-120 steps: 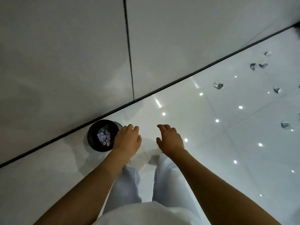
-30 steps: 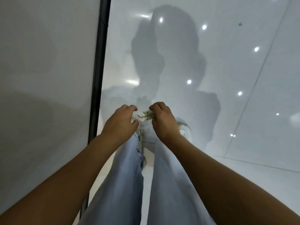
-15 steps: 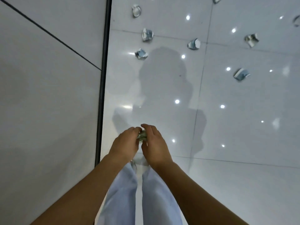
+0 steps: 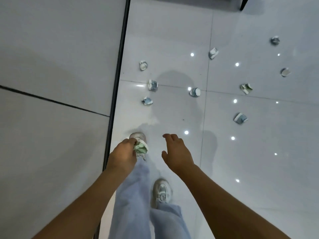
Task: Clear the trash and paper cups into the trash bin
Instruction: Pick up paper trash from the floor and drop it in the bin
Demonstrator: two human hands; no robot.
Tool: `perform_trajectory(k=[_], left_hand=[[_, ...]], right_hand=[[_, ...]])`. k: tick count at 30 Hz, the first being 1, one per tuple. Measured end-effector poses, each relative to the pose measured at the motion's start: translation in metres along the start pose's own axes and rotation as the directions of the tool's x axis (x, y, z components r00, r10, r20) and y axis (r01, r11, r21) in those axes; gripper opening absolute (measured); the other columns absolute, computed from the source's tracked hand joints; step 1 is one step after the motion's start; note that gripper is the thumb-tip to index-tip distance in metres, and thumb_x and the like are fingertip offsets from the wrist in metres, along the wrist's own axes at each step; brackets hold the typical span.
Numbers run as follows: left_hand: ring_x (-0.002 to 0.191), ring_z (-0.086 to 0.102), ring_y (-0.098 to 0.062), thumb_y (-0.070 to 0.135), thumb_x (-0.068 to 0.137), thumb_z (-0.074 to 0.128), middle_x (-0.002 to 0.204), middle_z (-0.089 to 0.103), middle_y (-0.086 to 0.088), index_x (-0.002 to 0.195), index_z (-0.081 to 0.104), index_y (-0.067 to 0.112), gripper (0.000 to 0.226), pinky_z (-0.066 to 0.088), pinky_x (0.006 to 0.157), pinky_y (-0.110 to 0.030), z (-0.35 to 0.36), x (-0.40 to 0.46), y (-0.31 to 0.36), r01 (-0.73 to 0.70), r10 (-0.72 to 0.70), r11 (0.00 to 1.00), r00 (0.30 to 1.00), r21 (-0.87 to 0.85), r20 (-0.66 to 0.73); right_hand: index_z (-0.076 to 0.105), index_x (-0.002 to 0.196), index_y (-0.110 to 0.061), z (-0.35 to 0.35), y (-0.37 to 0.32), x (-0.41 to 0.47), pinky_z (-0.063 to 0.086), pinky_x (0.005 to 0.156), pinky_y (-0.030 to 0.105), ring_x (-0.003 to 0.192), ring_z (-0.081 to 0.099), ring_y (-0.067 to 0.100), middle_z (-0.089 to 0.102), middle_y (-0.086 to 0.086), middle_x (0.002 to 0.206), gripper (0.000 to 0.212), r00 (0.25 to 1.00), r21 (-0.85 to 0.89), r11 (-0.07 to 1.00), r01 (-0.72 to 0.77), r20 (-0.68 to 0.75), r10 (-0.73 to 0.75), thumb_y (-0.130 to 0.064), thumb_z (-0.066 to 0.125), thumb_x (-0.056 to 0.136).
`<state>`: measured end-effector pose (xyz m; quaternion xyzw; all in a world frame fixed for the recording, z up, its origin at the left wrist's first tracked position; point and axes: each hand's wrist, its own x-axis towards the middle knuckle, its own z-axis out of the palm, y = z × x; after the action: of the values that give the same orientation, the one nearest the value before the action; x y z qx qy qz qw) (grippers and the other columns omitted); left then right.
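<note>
A person in pale blue jeans (image 4: 131, 192) and white trainers (image 4: 162, 192) stands on a glossy white tiled floor (image 4: 259, 152), seen from above through a head-worn camera. The left hand (image 4: 123, 155) grips a crumpled green-and-white paper cup (image 4: 141, 147), fingers curled round it, holding it above the forward foot and close to the black strip (image 4: 119, 66) where the floor meets the pale grey wall (image 4: 51, 66). The right hand (image 4: 177, 152) hangs beside it, apart from the held cup, fingers loosely spread and holding nothing.

Ahead of both hands, crushed paper cups lie scattered across the tiles, none of them touched by either hand. Nearest the left hand is a crumpled blue-and-white cup (image 4: 147, 101), with another squashed cup (image 4: 153, 85) just beyond it and a white cup lying on its side (image 4: 143, 65) further along the wall. Near the meeting of four tiles rests a flattened blue-grey cup (image 4: 195, 92). To the right of the open hand and well apart from it sits a crushed blue-striped cup (image 4: 240, 118), and past that a crumpled green-patterned cup (image 4: 246, 88). Further out lie a bent white cup (image 4: 213, 53), a white cup on its side (image 4: 285, 72) and a crushed grey wad (image 4: 275, 40).

Ceiling lights reflect as bright dots on the floor. A dark furniture leg (image 4: 244, 3) shows at the top edge.
</note>
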<state>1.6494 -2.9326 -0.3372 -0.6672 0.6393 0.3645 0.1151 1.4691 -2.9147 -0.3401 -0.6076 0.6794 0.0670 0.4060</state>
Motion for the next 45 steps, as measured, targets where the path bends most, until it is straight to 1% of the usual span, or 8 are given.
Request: perform_trajectory(k=[8, 14, 21, 26, 31, 37, 41, 45], left_hand=[[0.103, 0.058, -0.03, 0.005, 0.088, 0.05, 0.116, 0.059, -0.008, 0.121, 0.055, 0.014, 0.034, 0.051, 0.081, -0.04, -0.064, 0.106, -0.005, 0.04, -0.04, 0.999, 0.998, -0.021, -0.039], [0.102, 0.058, -0.031, 0.004, 0.086, 0.053, 0.115, 0.06, -0.011, 0.119, 0.057, 0.011, 0.034, 0.05, 0.082, -0.042, -0.07, 0.187, -0.019, 0.041, -0.041, 0.999, 0.998, 0.0, -0.037], [0.096, 0.058, -0.033, 0.003, 0.085, 0.054, 0.108, 0.062, -0.011, 0.113, 0.059, 0.01, 0.03, 0.05, 0.078, -0.044, -0.015, 0.285, -0.049, 0.068, -0.072, 0.996, 0.995, -0.06, -0.063], [0.1, 0.057, -0.034, 0.003, 0.086, 0.056, 0.112, 0.061, -0.013, 0.116, 0.058, 0.009, 0.031, 0.048, 0.084, -0.042, 0.043, 0.357, -0.082, 0.041, -0.051, 0.995, 0.992, -0.086, -0.115], [0.103, 0.057, -0.031, 0.003, 0.087, 0.054, 0.114, 0.062, -0.011, 0.117, 0.058, 0.01, 0.032, 0.048, 0.087, -0.04, 0.094, 0.409, -0.122, 0.103, -0.124, 0.986, 0.98, -0.134, -0.157], [0.106, 0.057, -0.03, 0.003, 0.087, 0.054, 0.117, 0.061, -0.012, 0.121, 0.057, 0.009, 0.034, 0.047, 0.09, -0.04, 0.126, 0.433, -0.145, 0.128, -0.145, 0.98, 0.984, -0.153, -0.103], [0.107, 0.057, -0.031, 0.004, 0.088, 0.054, 0.119, 0.06, -0.013, 0.123, 0.055, 0.007, 0.035, 0.047, 0.092, -0.043, 0.125, 0.434, -0.137, 0.125, -0.135, 0.983, 0.989, -0.138, -0.064], [0.108, 0.056, -0.032, 0.003, 0.088, 0.052, 0.118, 0.06, -0.012, 0.121, 0.056, 0.007, 0.034, 0.046, 0.09, -0.044, 0.098, 0.415, -0.113, 0.105, -0.108, 0.988, 0.994, -0.109, -0.02]], right_hand=[[0.034, 0.143, -0.017, -0.04, -0.029, 0.108, 0.047, 0.093, 0.035, 0.125, 0.043, 0.025, 0.039, 0.006, 0.145, 0.056, 0.998, 0.024, 0.997, -0.07, -0.001, 0.07, -0.019, 0.056, 0.093], [0.033, 0.144, -0.018, -0.036, -0.026, 0.192, 0.046, 0.095, 0.037, 0.124, 0.042, 0.027, 0.039, 0.007, 0.143, 0.058, 0.992, 0.056, 0.991, -0.125, 0.01, 0.125, -0.018, 0.058, 0.091], [0.029, 0.146, -0.016, 0.018, 0.01, 0.309, 0.045, 0.098, 0.039, 0.129, 0.036, 0.029, 0.032, 0.009, 0.148, 0.061, 0.996, -0.035, 0.997, -0.067, 0.06, 0.07, -0.016, 0.056, 0.091], [0.028, 0.145, -0.019, 0.087, 0.034, 0.409, 0.045, 0.094, 0.04, 0.128, 0.035, 0.031, 0.03, 0.009, 0.147, 0.063, 0.998, -0.075, 0.997, -0.027, 0.055, 0.031, -0.013, 0.057, 0.09], [0.029, 0.144, -0.02, 0.151, 0.051, 0.487, 0.046, 0.09, 0.041, 0.126, 0.036, 0.033, 0.031, 0.011, 0.144, 0.063, 0.997, -0.121, 0.993, 0.011, 0.073, -0.002, -0.009, 0.056, 0.088], [0.035, 0.14, -0.023, 0.192, 0.07, 0.514, 0.04, 0.098, 0.043, 0.135, 0.024, 0.035, 0.015, 0.013, 0.154, 0.063, 0.996, -0.246, 0.966, 0.077, 0.058, -0.064, -0.004, 0.059, 0.084], [0.041, 0.136, -0.02, 0.192, 0.076, 0.507, 0.046, 0.092, 0.04, 0.12, 0.039, 0.03, 0.036, 0.01, 0.139, 0.052, 0.993, -0.23, 0.966, 0.121, 0.024, -0.119, -0.003, 0.055, 0.088], [0.044, 0.133, -0.019, 0.157, 0.068, 0.47, 0.047, 0.083, 0.038, 0.114, 0.043, 0.028, 0.042, 0.009, 0.13, 0.047, 0.997, -0.145, 0.987, 0.074, 0.004, -0.074, -0.003, 0.052, 0.09]])
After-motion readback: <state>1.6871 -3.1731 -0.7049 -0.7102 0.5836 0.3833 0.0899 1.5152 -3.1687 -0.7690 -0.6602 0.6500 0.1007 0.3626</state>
